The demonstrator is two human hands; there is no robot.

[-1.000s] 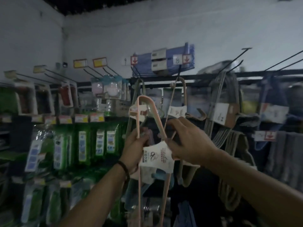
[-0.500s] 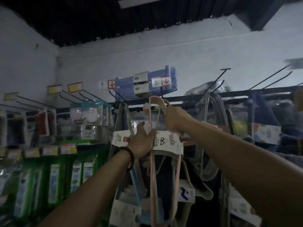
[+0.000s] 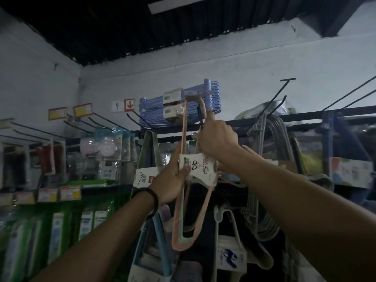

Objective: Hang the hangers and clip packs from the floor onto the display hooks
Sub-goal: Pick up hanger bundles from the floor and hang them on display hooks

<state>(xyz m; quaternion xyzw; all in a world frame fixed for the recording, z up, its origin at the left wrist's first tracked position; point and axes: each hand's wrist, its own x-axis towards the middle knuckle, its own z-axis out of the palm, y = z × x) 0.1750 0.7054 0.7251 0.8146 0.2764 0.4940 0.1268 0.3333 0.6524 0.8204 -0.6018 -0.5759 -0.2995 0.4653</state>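
Observation:
A pack of pink hangers [image 3: 184,127] with a white card label [image 3: 198,168] is raised in front of the display rack. My left hand [image 3: 173,180] grips the pack at the label's left edge, thumb on the card. My right hand [image 3: 216,139] holds the upper right side of the pack, index finger pointing up beside a black display hook [image 3: 200,115]. The pack's top end sits level with the hook's tip; whether it is on the hook I cannot tell.
A bundle of blue hangers [image 3: 183,104] lies on the top rail behind. Grey hangers [image 3: 270,159] hang to the right, more hanger packs [image 3: 148,174] below. Long bare hooks [image 3: 282,94] stick out at upper right. Green packets [image 3: 61,224] fill the left shelves.
Both hands have lifted the pink hanger pack higher, from chest level up to the top hook. My view has tilted upward toward the ceiling.

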